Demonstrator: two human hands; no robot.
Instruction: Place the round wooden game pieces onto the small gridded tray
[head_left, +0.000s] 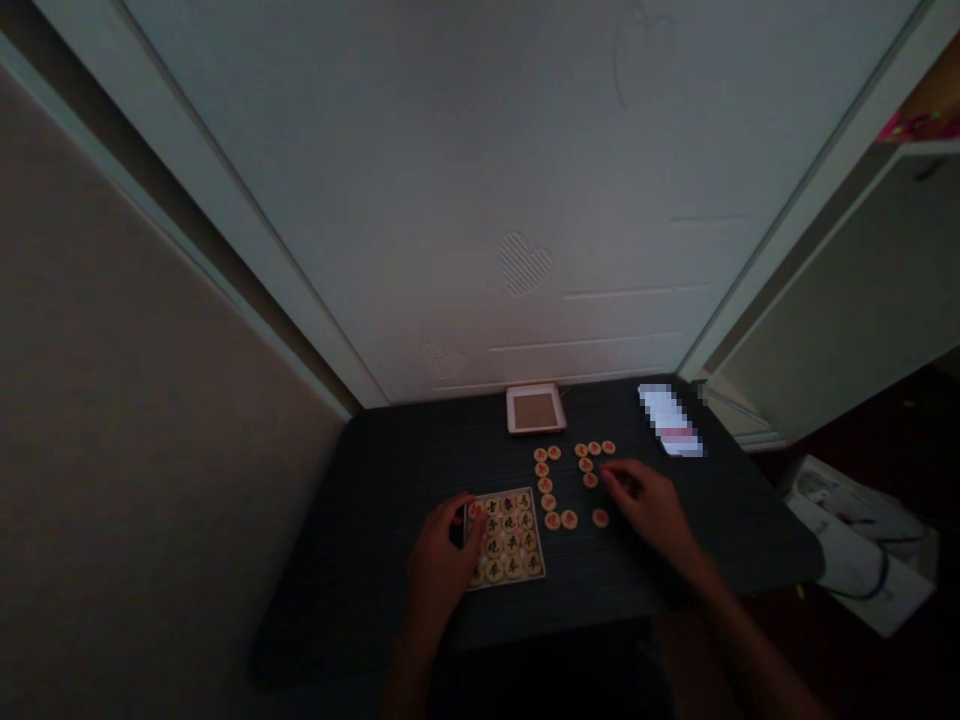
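On the dark table lies a square tray (pixel 545 560) filled with rows of round xiangqi pieces (pixel 512 544), mostly with black characters. At its upper left corner, my left hand (pixel 442 550) has its thumb and forefinger closed around a red-marked xiangqi piece (pixel 476 511). My right hand (pixel 651 500) hovers over the table with fingertips pinched together, just right of the loose pieces; what it holds, if anything, is hidden. Red-marked pieces form a C-like line (pixel 545 485) beside the tray. More curve near my right fingertips (pixel 586 465), and a single piece (pixel 600 518) lies below them.
A shallow box lid (pixel 535 410) rests at the back against the white panel (pixel 465 200). A phone with a blurred screen (pixel 670 420) lies at the back right. Beyond the table's right edge stands a white box-like object (pixel 862 545) on the floor.
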